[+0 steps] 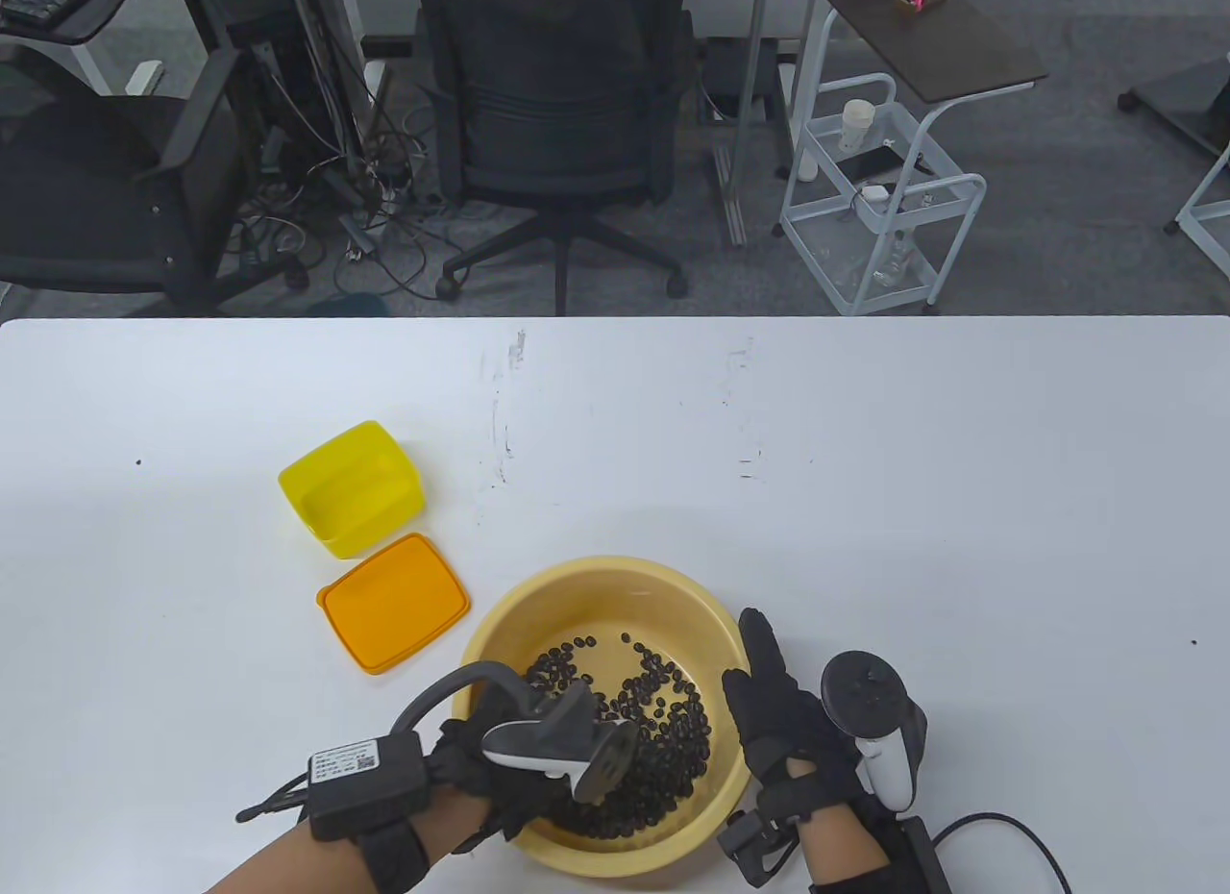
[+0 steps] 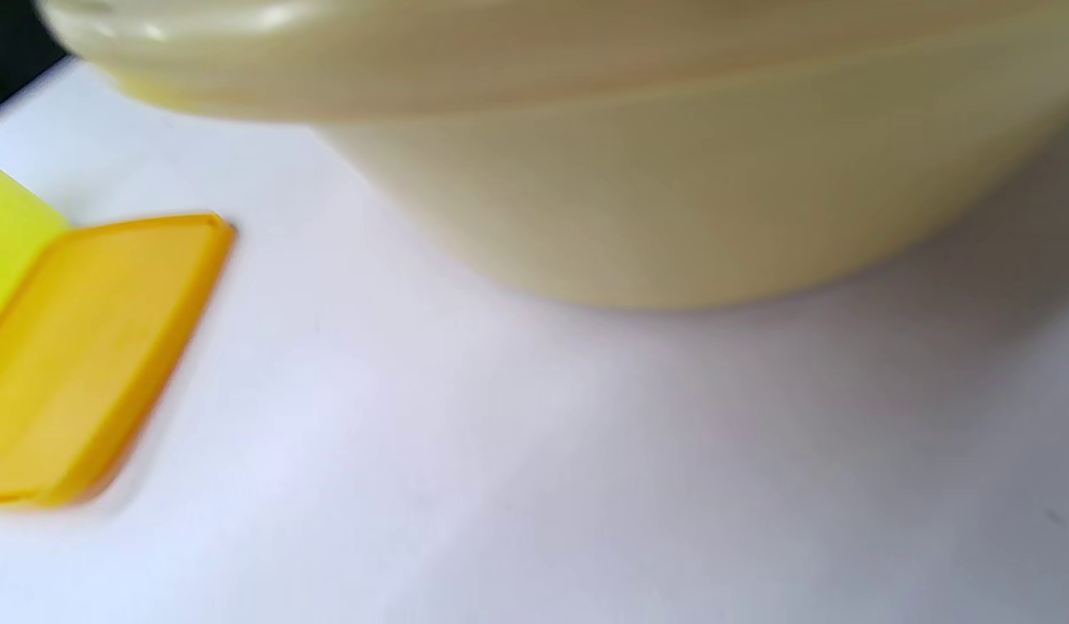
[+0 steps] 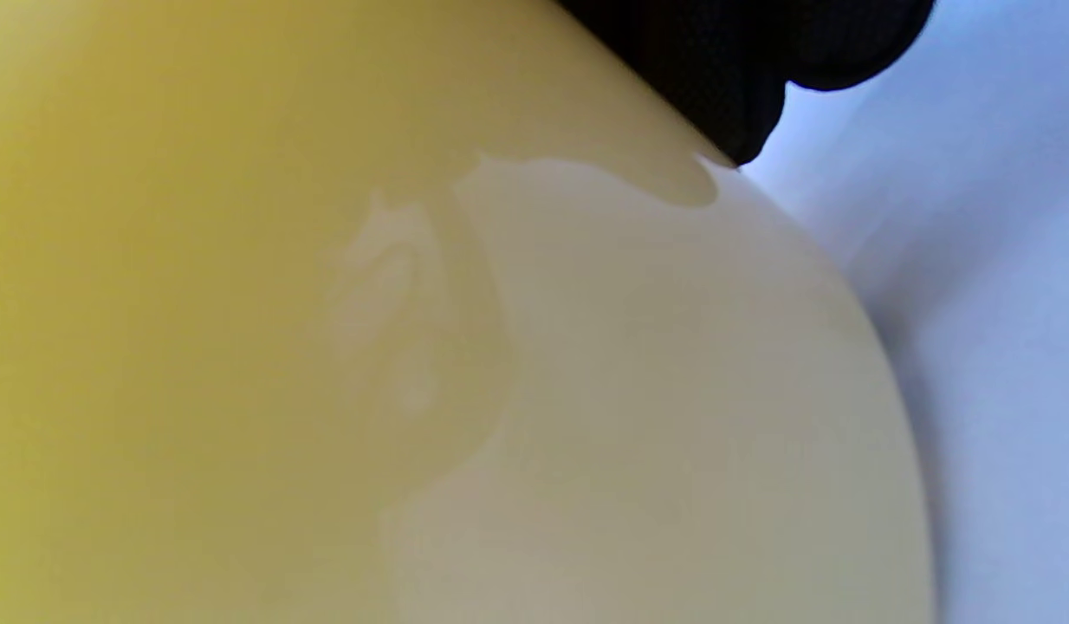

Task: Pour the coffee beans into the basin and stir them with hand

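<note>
A pale yellow basin (image 1: 596,565) stands near the table's front edge, with dark coffee beans (image 1: 663,716) spread over its bottom. My left hand (image 1: 500,783) reaches over the basin's near-left rim into the beans. Its tracker hides most of the fingers. My right hand (image 1: 774,702) lies against the outside of the basin's right rim, fingers straight and pointing away from me. The left wrist view shows only the basin's outer wall (image 2: 673,173). In the right wrist view a gloved fingertip (image 3: 716,78) touches the basin's wall (image 3: 413,347).
An empty yellow box (image 1: 351,490) sits left of the basin, and its orange lid (image 1: 394,601) lies flat between the two. Both show in the left wrist view, the lid (image 2: 84,347) and the box (image 2: 6,225). Office chairs and a cart stand beyond the white table (image 1: 865,452).
</note>
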### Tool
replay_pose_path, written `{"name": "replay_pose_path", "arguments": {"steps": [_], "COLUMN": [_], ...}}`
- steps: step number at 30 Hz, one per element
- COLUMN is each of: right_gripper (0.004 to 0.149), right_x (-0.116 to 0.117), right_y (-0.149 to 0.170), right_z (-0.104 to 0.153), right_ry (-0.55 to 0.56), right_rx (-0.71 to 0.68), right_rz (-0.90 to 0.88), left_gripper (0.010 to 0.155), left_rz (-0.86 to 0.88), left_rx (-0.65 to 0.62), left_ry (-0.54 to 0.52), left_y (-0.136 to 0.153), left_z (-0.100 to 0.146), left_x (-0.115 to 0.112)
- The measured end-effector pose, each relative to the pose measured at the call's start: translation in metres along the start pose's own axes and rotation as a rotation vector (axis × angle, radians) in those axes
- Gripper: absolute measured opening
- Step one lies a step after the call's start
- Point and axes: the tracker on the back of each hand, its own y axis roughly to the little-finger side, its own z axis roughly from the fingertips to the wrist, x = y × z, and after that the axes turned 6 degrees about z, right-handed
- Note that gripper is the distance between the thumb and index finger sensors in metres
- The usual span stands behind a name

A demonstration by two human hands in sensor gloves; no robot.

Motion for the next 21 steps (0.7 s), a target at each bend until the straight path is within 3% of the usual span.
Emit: {"name": "replay_pose_path", "arguments": {"steps": [3, 9, 13, 16, 19, 21], "right_gripper": [0.063, 0.062, 0.062, 0.062, 0.062, 0.063], "right_x": [0.001, 0.001, 0.002, 0.002, 0.001, 0.002], "right_y": [-0.001, 0.001, -0.001, -0.001, -0.001, -0.003], "right_z": [0.0, -0.001, -0.001, -0.001, 0.0, 0.0], "right_ry": [-0.001, -0.007, -0.006, -0.007, -0.01, -0.006], "right_rx": [-0.005, 0.0, -0.003, -0.002, -0.002, -0.002], "right_rz": [-0.004, 0.005, 0.006, 0.005, 0.006, 0.017], "left_gripper": [0.053, 0.055, 0.059, 0.061, 0.06, 0.06], "left_rz": [0.071, 0.449, 0.606, 0.705, 0.7, 0.542], "left_rx": [-0.128, -0.343, -0.399, -0.371, -0.283, -0.171], "left_ry": [0.199, 0.309, 0.201, 0.007, -0.213, -0.288], "left_y": [-0.017, -0.033, -0.025, -0.011, 0.0, 0.005], "left_z": [-0.018, -0.041, -0.057, -0.065, -0.066, -0.068], "left_x": [0.003, 0.027, 0.035, 0.043, 0.049, 0.05]}}
